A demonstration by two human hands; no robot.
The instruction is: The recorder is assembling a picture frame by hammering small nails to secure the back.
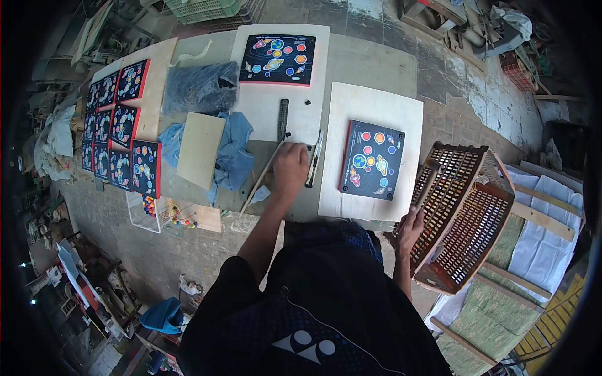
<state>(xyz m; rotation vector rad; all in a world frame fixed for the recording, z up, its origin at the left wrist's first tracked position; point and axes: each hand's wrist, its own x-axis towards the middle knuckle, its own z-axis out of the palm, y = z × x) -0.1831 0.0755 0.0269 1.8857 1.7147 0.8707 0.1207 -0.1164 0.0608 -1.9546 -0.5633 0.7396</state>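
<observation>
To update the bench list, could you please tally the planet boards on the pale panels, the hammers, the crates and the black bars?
Planet boards: 2
Hammer: 1
Crate: 1
Black bar: 1
Total: 5

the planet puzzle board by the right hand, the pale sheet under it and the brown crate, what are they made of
The planet puzzle board looks like thin wood or fibreboard with a glossy dark print and a red-painted edge. The pale sheet beneath it seems bare, matte plywood, unpainted, though its grain is too small to confirm. The brown crate looks like moulded plastic, judging by its even lattice of small holes.
</observation>
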